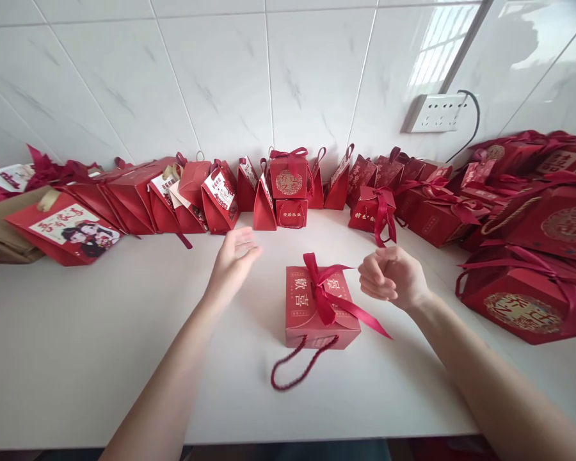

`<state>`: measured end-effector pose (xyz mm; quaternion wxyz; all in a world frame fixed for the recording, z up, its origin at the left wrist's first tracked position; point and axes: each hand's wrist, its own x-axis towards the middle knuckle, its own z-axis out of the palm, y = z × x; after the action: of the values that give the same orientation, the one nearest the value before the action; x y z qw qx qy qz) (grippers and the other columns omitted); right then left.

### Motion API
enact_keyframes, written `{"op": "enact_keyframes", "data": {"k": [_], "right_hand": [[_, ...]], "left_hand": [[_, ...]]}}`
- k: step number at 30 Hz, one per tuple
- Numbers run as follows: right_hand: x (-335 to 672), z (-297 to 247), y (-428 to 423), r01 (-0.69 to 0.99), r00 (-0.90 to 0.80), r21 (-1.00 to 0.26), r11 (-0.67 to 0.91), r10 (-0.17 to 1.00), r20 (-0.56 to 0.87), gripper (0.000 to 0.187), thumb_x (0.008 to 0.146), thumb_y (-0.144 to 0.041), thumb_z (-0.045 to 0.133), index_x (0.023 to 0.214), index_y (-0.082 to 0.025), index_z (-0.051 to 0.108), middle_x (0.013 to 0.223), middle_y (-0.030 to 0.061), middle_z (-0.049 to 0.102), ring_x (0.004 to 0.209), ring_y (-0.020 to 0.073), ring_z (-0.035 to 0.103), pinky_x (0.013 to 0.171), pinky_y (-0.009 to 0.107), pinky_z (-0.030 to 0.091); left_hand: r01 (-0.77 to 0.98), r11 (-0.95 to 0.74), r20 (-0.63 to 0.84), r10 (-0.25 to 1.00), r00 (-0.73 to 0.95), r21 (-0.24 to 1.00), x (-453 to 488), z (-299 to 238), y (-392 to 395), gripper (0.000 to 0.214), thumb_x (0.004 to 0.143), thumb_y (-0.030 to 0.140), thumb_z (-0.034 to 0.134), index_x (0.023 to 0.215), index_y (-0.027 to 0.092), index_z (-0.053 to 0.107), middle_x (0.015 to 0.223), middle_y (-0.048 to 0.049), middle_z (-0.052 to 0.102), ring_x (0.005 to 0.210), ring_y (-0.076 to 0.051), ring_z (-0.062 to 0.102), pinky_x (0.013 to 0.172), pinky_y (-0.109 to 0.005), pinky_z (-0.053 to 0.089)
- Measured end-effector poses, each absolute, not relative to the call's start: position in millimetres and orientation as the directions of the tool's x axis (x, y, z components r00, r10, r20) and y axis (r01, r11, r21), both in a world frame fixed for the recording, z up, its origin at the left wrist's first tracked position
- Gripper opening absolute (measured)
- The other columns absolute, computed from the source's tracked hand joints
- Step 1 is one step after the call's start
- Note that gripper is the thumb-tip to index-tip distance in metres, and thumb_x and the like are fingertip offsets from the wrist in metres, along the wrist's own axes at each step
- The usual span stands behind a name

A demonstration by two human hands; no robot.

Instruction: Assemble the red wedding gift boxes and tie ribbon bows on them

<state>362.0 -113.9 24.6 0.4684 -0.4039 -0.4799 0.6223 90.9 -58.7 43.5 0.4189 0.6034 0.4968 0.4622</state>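
Observation:
A red gift box (300, 323) sits on the white table in front of me, with pale Chinese characters on its top. A crimson satin ribbon (322, 296) is tied in a bow over its lid, one tail trailing past the front right corner. From its front side a dark red rope handle (292, 386) droops onto the table. Left of the box, my left hand (233, 259) hovers with fingers stretched out, holding nothing. My right hand (393, 276) is on the other side, fingers curled into a loose fist beside a ribbon end; I see nothing in it.
Along the tiled wall stand several red gift boxes, including a pointed one (221, 198) and a stacked pair (288, 186). Larger ribboned boxes (523, 294) pile up at the right. A printed red bag (72, 234) leans at far left. A socket strip (434, 114) with a black cable is on the wall.

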Motion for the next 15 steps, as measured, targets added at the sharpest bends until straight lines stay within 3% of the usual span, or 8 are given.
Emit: {"op": "enact_keyframes", "data": {"k": [2,4,7,9,11,15], "right_hand": [[360,23,-111,-0.210,-0.085,-0.976,-0.050,0.996,-0.032,0.024,0.068,-0.035,0.050,0.054,-0.017,0.056,0.043,-0.0051,0.035,0.032,0.0065,0.032,0.033,0.021,0.026],[356,20,-110,-0.146,-0.035,-0.988,-0.041,0.999,-0.036,0.015,0.068,-0.029,0.055,0.072,-0.016,0.062,0.060,-0.0017,0.050,0.043,0.0082,0.043,0.035,0.020,0.030],[350,17,-112,-0.019,-0.057,-0.998,-0.057,0.997,-0.056,0.021,0.072,-0.028,0.057,0.089,-0.018,0.065,0.092,0.0038,0.058,0.060,0.0098,0.049,0.038,0.019,0.034],[349,16,-114,0.044,-0.093,-0.997,-0.058,0.994,-0.061,0.023,0.077,-0.028,0.055,0.094,-0.019,0.067,0.101,0.0052,0.057,0.067,0.0103,0.050,0.041,0.018,0.036],[349,16,-116,0.065,-0.140,-0.997,-0.041,0.989,-0.049,0.025,0.081,-0.030,0.050,0.094,-0.018,0.069,0.102,0.0067,0.059,0.071,0.0119,0.051,0.043,0.019,0.036],[354,15,-115,0.049,-0.182,-0.999,-0.013,0.983,-0.022,0.036,0.086,-0.036,0.044,0.076,-0.013,0.071,0.087,0.0089,0.062,0.064,0.0122,0.049,0.042,0.021,0.032]], "left_hand": [[0.146,-0.125,0.084,0.962,0.261,0.981,90,46,-62,0.049,0.072,0.049,0.065,0.108,0.019,0.053,0.117,-0.0110,0.056,0.119,-0.028,0.051,0.103,-0.046,0.038],[0.146,-0.109,0.014,0.844,0.537,0.983,89,48,-67,0.070,0.065,0.057,0.070,0.120,0.020,0.048,0.125,-0.0125,0.053,0.125,-0.030,0.045,0.106,-0.047,0.036],[0.239,-0.123,-0.110,0.629,0.769,0.963,88,46,-76,0.118,0.052,0.051,0.082,0.145,0.029,0.014,0.148,-0.0136,0.031,0.139,-0.033,0.027,0.110,-0.052,0.028],[0.313,-0.132,-0.184,0.578,0.795,0.941,88,44,-79,0.132,0.052,0.043,0.085,0.147,0.033,-0.006,0.154,-0.0127,0.018,0.142,-0.033,0.017,0.110,-0.055,0.025],[0.329,-0.149,-0.185,0.584,0.791,0.932,87,42,-79,0.127,0.057,0.041,0.082,0.146,0.035,-0.009,0.156,-0.0105,0.013,0.143,-0.032,0.013,0.111,-0.054,0.024],[0.283,-0.200,-0.051,0.728,0.684,0.938,85,44,-69,0.093,0.069,0.034,0.070,0.145,0.037,0.015,0.155,-0.0035,0.019,0.143,-0.027,0.018,0.114,-0.048,0.023]]}}
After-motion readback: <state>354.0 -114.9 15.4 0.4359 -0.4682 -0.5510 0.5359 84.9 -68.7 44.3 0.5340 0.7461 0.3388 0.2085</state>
